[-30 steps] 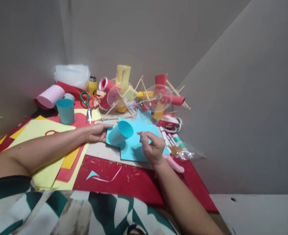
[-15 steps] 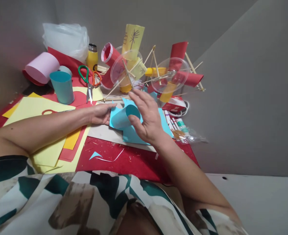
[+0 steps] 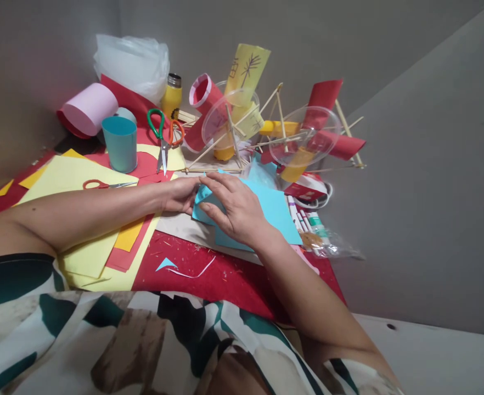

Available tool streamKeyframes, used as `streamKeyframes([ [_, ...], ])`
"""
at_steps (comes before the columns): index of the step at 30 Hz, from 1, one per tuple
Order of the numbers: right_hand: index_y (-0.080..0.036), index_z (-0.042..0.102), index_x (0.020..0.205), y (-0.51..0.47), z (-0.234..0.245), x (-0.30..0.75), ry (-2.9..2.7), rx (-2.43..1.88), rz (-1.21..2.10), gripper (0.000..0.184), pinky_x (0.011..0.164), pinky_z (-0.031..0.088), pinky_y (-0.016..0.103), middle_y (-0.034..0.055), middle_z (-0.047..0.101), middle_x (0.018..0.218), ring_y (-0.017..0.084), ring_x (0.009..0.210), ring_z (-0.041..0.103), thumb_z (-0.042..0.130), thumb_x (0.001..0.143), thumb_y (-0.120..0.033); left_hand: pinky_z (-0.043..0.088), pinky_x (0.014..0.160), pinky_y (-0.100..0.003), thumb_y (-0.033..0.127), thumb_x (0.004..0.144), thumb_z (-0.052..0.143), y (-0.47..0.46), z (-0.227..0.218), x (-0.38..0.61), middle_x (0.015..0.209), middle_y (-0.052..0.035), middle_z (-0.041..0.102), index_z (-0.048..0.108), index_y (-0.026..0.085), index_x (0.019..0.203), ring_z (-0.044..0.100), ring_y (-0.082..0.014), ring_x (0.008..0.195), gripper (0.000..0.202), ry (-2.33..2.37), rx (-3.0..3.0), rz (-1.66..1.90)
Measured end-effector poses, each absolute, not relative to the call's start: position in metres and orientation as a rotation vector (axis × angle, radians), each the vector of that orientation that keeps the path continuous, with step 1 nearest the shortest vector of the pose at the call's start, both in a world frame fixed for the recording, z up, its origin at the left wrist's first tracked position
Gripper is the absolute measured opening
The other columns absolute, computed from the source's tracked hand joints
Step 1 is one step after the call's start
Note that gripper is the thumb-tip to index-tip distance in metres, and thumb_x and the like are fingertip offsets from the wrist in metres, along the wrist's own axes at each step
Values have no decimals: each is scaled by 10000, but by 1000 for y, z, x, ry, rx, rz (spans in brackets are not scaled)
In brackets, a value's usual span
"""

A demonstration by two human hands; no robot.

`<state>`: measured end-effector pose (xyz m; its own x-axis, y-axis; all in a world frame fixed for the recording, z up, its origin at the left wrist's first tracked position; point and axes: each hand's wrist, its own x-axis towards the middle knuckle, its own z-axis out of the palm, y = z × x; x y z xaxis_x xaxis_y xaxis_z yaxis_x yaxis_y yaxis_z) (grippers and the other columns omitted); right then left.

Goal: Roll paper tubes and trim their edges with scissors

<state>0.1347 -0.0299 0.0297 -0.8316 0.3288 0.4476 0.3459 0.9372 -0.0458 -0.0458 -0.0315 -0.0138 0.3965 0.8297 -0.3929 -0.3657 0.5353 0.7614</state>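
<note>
The left hand (image 3: 181,196) is gripping the left edge of a light-blue paper piece (image 3: 201,213) near the centre of the frame, its fingertips partly hidden. The right hand (image 3: 240,211) is lying over that piece from the right, palm down, its fingers loosely spread and not closing around anything. A larger blue sheet (image 3: 281,216) is lying beneath, stretching toward the centre right. Scissors (image 3: 164,159) are resting blades-down at upper left of centre, a teal cup (image 3: 121,145) is standing farther left, and markers (image 3: 293,211) are lying at centre right.
</note>
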Motion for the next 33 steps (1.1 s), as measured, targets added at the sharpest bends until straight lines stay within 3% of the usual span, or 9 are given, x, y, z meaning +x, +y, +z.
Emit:
streamKeyframes([
  [5, -168, 576, 1387, -28, 32, 132, -2662, -480, 7, 582, 1008, 520, 505, 174, 647, 1345, 314, 1226, 600, 360, 1032, -575, 474, 439, -234, 280, 977, 499, -33, -14, -47, 643, -24, 605, 625, 150, 877, 549, -116, 466, 207, 890, 624, 832],
  [12, -227, 404, 1539, -28, 58, 147, -2490, -414, 186, 656, 1150, 418, 556, 151, 529, 1518, 301, 1418, 486, 313, 1027, -626, 581, 646, -304, 139, 948, 475, -37, -11, -48, 663, -76, 656, 656, 93, 931, 623, -143, 586, 188, 955, 645, 806],
  [16, -300, 471, 1506, -33, 70, 173, -2316, -482, 183, 559, 1136, 443, 537, 95, 586, 1474, 295, 1380, 536, 377, 1032, -582, 590, 700, -346, 163, 900, 575, -37, -8, -46, 718, -117, 691, 686, 69, 930, 659, -178, 652, 149, 1034, 731, 786],
  [22, -269, 578, 1425, -40, 48, 210, -2245, -595, 224, 489, 1039, 531, 480, 116, 683, 1346, 272, 1255, 639, 437, 1032, -525, 560, 619, -330, 257, 868, 676, -37, 11, -60, 659, -87, 664, 670, 105, 807, 622, -162, 562, 164, 1336, 1036, 832],
  [29, -220, 680, 1288, -47, 35, 233, -2152, -713, 252, 459, 984, 569, 459, 125, 743, 1232, 263, 1153, 699, 442, 1031, -518, 537, 626, -288, 286, 813, 744, -34, 52, -94, 754, -89, 711, 706, 99, 995, 670, -173, 611, 264, 1671, 1395, 872],
  [33, -237, 702, 1229, -58, 46, 249, -2027, -792, 301, 464, 938, 596, 453, 98, 764, 1169, 247, 1087, 720, 421, 1032, -549, 569, 696, -346, 382, 854, 668, -30, 66, -109, 845, -123, 718, 693, 112, 1025, 687, -199, 661, 320, 1827, 1502, 837],
])
